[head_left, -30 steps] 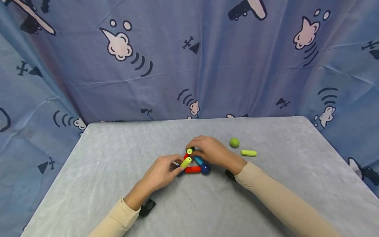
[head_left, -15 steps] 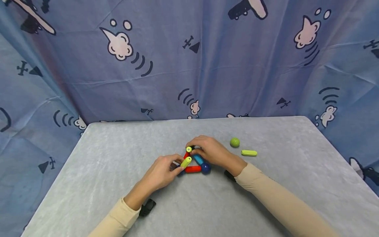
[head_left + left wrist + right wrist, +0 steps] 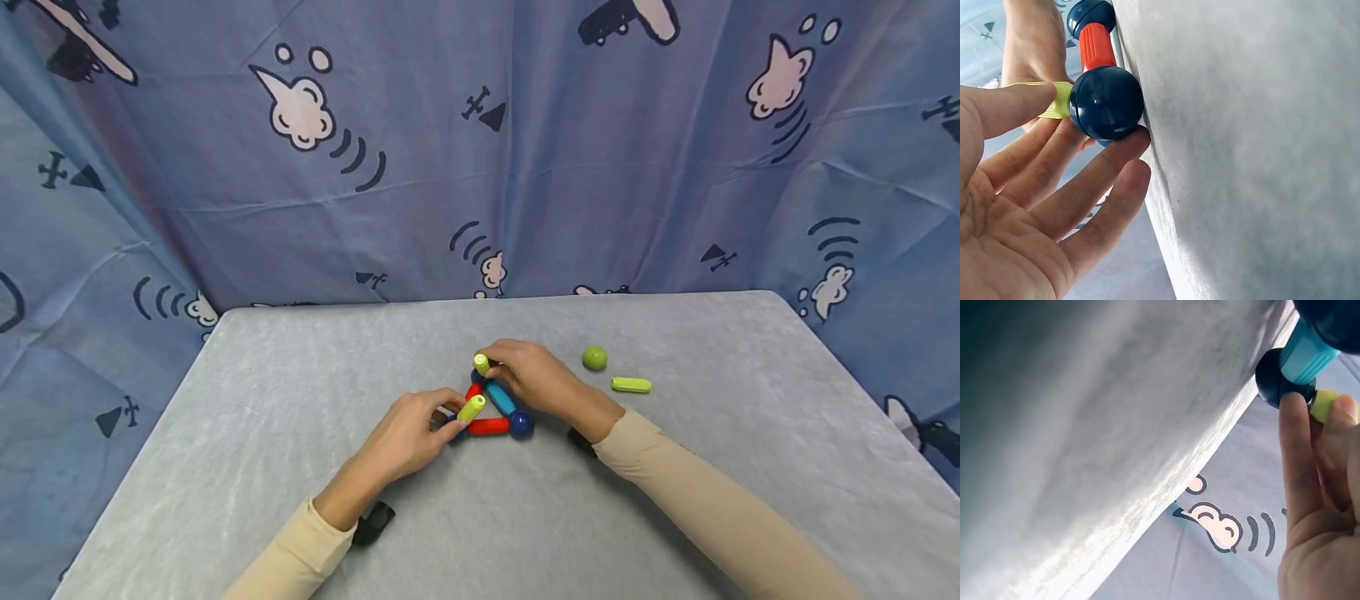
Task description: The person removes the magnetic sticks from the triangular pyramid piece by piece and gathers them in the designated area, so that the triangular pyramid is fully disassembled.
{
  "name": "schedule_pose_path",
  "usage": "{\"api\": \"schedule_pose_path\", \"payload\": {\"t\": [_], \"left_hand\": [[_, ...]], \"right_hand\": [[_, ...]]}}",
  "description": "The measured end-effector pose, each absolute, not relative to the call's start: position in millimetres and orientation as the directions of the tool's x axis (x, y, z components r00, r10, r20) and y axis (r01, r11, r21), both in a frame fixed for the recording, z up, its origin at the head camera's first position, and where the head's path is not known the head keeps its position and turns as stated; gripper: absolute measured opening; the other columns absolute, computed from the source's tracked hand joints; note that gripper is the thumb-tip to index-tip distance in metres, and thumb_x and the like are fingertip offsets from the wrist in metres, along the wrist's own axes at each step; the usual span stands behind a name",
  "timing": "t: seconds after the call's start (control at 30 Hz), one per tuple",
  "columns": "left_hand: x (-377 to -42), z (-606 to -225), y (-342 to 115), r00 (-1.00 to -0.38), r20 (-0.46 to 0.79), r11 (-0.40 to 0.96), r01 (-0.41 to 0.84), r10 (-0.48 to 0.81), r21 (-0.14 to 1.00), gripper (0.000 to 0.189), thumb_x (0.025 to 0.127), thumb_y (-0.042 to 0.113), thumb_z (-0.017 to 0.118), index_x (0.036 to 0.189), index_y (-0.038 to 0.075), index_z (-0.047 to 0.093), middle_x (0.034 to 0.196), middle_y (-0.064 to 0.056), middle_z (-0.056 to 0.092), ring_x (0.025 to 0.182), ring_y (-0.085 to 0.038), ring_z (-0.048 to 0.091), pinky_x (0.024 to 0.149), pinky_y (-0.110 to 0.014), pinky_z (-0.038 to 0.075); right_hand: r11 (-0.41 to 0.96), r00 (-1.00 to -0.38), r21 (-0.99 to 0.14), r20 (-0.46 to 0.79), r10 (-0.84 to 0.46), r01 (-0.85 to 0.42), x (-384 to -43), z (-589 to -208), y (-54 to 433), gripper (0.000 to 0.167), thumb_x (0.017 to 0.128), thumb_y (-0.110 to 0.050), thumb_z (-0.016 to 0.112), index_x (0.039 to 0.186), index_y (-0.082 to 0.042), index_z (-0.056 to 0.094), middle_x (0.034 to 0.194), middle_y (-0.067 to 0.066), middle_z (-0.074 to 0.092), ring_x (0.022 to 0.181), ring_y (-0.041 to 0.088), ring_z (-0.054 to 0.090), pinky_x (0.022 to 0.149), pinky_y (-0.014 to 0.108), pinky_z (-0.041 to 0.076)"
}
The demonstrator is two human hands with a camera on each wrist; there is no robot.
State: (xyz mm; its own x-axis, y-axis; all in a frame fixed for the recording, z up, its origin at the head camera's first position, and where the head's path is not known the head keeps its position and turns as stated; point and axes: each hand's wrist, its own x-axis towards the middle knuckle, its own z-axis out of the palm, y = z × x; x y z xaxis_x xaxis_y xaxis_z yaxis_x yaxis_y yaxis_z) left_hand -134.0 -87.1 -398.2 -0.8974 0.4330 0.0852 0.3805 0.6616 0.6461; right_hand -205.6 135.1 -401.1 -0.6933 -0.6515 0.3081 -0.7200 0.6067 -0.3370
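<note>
A triangle of toy building rods and dark blue balls lies mid-table: a red rod [image 3: 489, 427] in front, another red rod [image 3: 473, 391] at left, a light blue rod [image 3: 501, 398] at right. My left hand [image 3: 408, 435] pinches a yellow-green rod [image 3: 472, 408] that meets the near-left ball [image 3: 1107, 103]; its other fingers touch or lie close under that ball. At the far corner, my right hand [image 3: 534, 377] pinches a second yellow-green rod [image 3: 482, 363], by the far ball [image 3: 1267, 378]. The near-right ball [image 3: 521, 424] stands free of both hands.
To the right of my right hand lie a green ball [image 3: 595, 358] and a loose yellow-green rod [image 3: 631, 385]. A grey-white cloth covers the table [image 3: 300, 367], and a blue patterned curtain [image 3: 420, 150] hangs behind its far edge.
My right hand has shifted slightly away from me, and its yellow-green rod moved up and tilted, showing the far ball and more of the light blue rod. The left hand has barely moved.
</note>
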Motion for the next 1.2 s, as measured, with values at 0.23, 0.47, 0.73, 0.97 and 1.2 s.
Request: {"api": "schedule_pose_path", "payload": {"t": [0.23,0.47,0.73,0.97,1.2], "left_hand": [[-134,-397,-86,-0.898,0.094,0.658,0.382,0.429,0.649,0.018,0.091,0.015,0.072,0.109,0.015,0.071,0.108,-0.003,0.075,0.091,-0.017,0.074,0.079,-0.035,0.059],[-133,-397,-87,-0.904,0.085,0.665,0.369,0.419,0.650,0.017,0.091,0.015,0.072,0.109,0.016,0.072,0.107,-0.003,0.075,0.090,-0.017,0.073,0.079,-0.035,0.059],[-133,-397,-88,-0.903,0.077,0.660,0.365,0.423,0.657,0.018,0.092,0.016,0.072,0.110,0.016,0.071,0.109,-0.002,0.075,0.091,-0.016,0.073,0.079,-0.035,0.059],[-133,-397,-87,-0.904,0.077,0.659,0.363,0.421,0.659,0.018,0.091,0.016,0.073,0.109,0.017,0.072,0.109,-0.002,0.075,0.090,-0.015,0.073,0.079,-0.035,0.059],[-133,-398,-87,-0.906,0.065,0.663,0.354,0.419,0.659,0.019,0.091,0.017,0.072,0.110,0.018,0.071,0.110,-0.001,0.074,0.092,-0.016,0.073,0.081,-0.036,0.058]], "right_hand": [[0.619,-0.712,-0.353,0.321,-0.624,-0.702,-207,-402,138,0.020,0.095,-0.017,0.065,0.112,-0.010,0.069,0.103,0.002,0.071,0.092,0.014,0.066,0.084,0.033,0.056],[0.647,-0.734,-0.347,0.295,-0.612,-0.679,-202,-398,137,0.024,0.094,-0.020,0.067,0.116,-0.011,0.068,0.108,0.002,0.070,0.094,0.014,0.068,0.085,0.033,0.057],[0.683,-0.746,-0.300,0.274,-0.607,-0.666,-194,-397,144,0.025,0.096,-0.023,0.066,0.120,-0.015,0.067,0.114,0.000,0.067,0.093,0.013,0.068,0.084,0.033,0.057],[0.725,-0.773,-0.272,0.270,-0.573,-0.633,-182,-394,159,0.024,0.095,-0.025,0.067,0.119,-0.019,0.068,0.109,-0.003,0.065,0.088,0.009,0.064,0.080,0.030,0.056],[0.779,-0.804,-0.223,0.281,-0.525,-0.586,-167,-394,174,0.026,0.091,-0.027,0.073,0.115,-0.019,0.065,0.103,-0.005,0.066,0.087,0.010,0.067,0.072,0.028,0.055]]}}
